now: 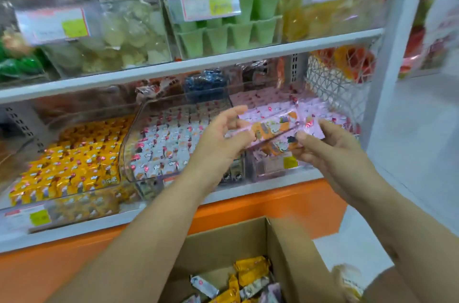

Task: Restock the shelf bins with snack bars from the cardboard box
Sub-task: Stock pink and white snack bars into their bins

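1. Pink-wrapped snack bars are gripped at either end by the left hand and right hand, over the pink-stocked clear bin.
2. White shelves are set on an orange base.
3. Loose bars are seen in the cardboard box below.

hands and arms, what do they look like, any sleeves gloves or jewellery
The left hand and right hand are bare: no gloves, rings, watch or bracelets show. The forearms are bare too, with no sleeve in view down to the frame edge. Motion blur hides finer detail.
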The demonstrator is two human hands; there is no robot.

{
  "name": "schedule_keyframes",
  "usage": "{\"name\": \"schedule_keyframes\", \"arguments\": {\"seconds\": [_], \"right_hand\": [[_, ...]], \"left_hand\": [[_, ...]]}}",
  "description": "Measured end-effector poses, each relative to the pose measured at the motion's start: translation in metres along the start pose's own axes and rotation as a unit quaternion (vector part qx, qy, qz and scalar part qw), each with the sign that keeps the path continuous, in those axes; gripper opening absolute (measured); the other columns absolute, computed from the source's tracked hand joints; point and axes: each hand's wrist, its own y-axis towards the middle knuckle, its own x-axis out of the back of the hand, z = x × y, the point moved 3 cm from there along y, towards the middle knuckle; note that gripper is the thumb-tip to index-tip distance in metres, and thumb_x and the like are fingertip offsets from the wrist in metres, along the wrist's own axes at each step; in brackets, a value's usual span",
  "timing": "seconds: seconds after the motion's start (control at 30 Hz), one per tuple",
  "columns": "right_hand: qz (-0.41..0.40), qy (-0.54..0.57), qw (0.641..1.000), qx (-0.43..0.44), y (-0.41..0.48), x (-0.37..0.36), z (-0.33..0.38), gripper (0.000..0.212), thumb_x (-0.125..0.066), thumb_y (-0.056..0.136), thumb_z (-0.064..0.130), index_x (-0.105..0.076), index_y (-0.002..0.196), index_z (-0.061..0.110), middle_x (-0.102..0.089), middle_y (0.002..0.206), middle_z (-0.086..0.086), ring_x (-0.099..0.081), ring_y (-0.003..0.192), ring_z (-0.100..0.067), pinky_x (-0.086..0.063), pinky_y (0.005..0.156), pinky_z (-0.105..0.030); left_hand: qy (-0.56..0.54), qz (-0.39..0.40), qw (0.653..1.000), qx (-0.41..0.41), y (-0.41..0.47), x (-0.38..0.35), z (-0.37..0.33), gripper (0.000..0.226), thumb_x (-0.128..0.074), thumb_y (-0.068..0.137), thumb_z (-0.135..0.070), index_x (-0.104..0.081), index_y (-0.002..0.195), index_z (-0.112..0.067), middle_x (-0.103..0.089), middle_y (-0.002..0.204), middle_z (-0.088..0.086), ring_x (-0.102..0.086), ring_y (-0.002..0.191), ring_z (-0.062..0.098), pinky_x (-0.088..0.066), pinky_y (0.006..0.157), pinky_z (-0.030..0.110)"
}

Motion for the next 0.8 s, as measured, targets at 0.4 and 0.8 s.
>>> {"name": "schedule_keyframes", "arguments": {"seconds": [0.4, 0.8], "right_hand": [[-0.155, -0.118, 0.963, 0.187, 0.031, 0.073, 0.031, 0.036, -0.062, 0.088, 0.004, -0.05, 0.102, 0.035, -0.065, 0.1, 0.005, -0.065, 0.077, -0.002, -0.051, 0.065, -0.016], [-0.103, -0.241, 0.959, 0.109, 0.078, 0.099, -0.007, 0.025, -0.061, 0.091, 0.017, -0.054, 0.113, 0.027, -0.064, 0.106, 0.009, -0.062, 0.095, -0.008, -0.053, 0.084, -0.032]], "left_hand": [[0.326, 0.119, 0.931, -0.116, 0.086, -0.113, -0.032, 0.041, -0.067, 0.086, -0.028, -0.049, 0.123, -0.024, -0.061, 0.111, -0.009, -0.062, 0.091, 0.003, -0.046, 0.067, 0.01], [0.45, 0.081, 0.868, -0.192, 0.104, -0.119, -0.001, 0.058, -0.06, 0.09, -0.028, -0.031, 0.137, -0.044, -0.049, 0.131, -0.009, -0.057, 0.098, 0.011, -0.045, 0.08, 0.026]]}}
